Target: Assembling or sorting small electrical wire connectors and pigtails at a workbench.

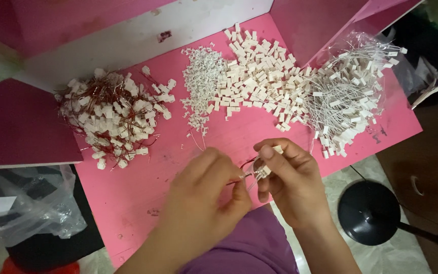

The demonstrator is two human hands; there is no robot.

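your left hand [206, 195] and right hand [290, 177] are together over the near edge of the pink table [143, 193], fingertips almost touching. right hand's thumb and fingers are pinched shut on a small white connector [264, 171], held just above the table edge. left hand's fingers are closed on the red wires [242, 172] that run into that connector; the exact contact point is hidden behind your fingers.

on the table, well apart from your hands:
- far left: pile of white connectors with red wires [112, 114]
- centre back: heap of tiny white terminals [201, 81]
- right of that, touching it: big pile of bare white housings [259, 76]
- far right: bundle of white-wired connectors [348, 94], lying on clear plastic

off the table: crumpled clear plastic bag [36, 203] on the left, round black base [368, 213] on the floor at right. purple fabric [252, 246] sits under your wrists.
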